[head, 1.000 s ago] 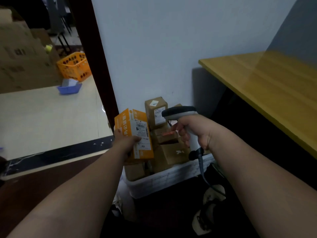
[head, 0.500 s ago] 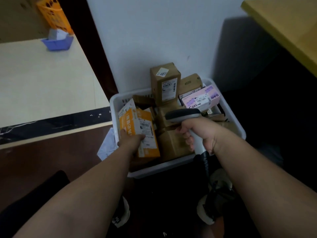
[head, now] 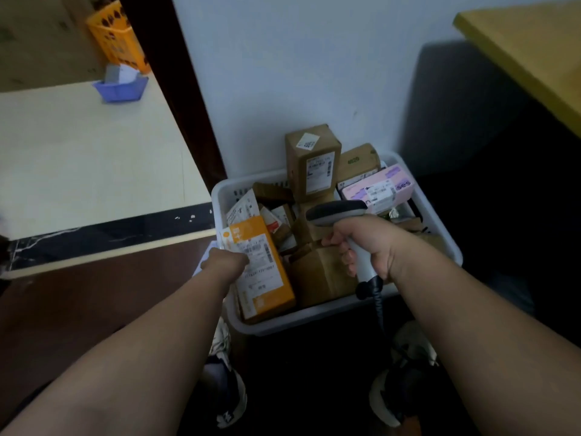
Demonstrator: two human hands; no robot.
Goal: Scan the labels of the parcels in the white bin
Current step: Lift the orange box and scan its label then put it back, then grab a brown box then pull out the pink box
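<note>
A white bin [head: 345, 313] full of parcels stands on the floor against the wall. My left hand [head: 224, 262] grips an orange box [head: 270, 287] with a white barcode label, held at the bin's front left corner. My right hand [head: 371, 247] is closed around the handle of a grey and white barcode scanner [head: 338, 212], whose head points left over the parcels. Behind it stand a tall brown carton [head: 312, 162] with labels and a pink box [head: 377, 187]. A brown carton [head: 317, 275] lies under the scanner.
A pale table [head: 88, 171] with a dark edge lies to the left, carrying a blue tray [head: 121, 89] and an orange basket [head: 118, 39]. A yellow wooden tabletop [head: 531, 55] juts in at the upper right. My shoes [head: 224, 394] stand just before the bin.
The view has tipped down onto the bin. My left hand has lowered the orange box into the bin's front left corner. The scanner stays over the parcels.
</note>
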